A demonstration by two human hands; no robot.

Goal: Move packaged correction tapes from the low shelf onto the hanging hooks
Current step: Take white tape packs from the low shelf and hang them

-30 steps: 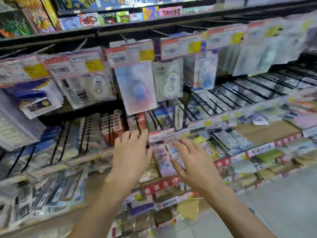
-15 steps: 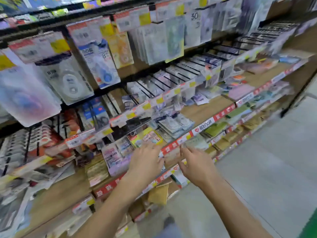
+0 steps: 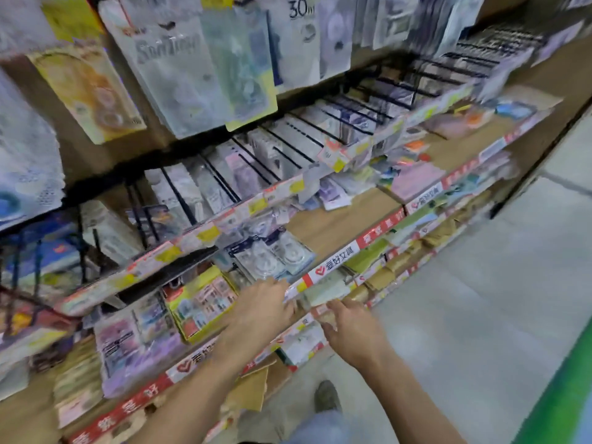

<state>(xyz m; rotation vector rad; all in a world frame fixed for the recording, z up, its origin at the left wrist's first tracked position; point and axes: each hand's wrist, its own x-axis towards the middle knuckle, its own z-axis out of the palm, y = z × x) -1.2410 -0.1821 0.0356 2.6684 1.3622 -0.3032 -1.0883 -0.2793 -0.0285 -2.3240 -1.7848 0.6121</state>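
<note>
Clear blister packs of correction tape (image 3: 275, 254) lie in a loose pile on the low wooden shelf (image 3: 339, 222), just behind its red and white price strip. My left hand (image 3: 259, 309) reaches over that strip, fingers extended, its tips at the front edge of the pile. My right hand (image 3: 352, 331) hovers lower and to the right, by the strip's front, fingers loosely spread and holding nothing. Above, black wire hooks (image 3: 288, 145) stick out in a row, some carrying packs. More hanging packs (image 3: 192, 68) fill the top of the view.
Colourful sticker and notebook packs (image 3: 198, 302) lie on the shelf left of my hands. Lower shelves hold brown and green pads (image 3: 384, 274). Grey floor (image 3: 480, 315) stretches to the right with a green stripe. My shoe (image 3: 326, 395) shows below.
The view has swung right and down along the shelves. Both hands have dropped from the hook row to the low shelf's front edge, the left now reaching the correction tape pile.
</note>
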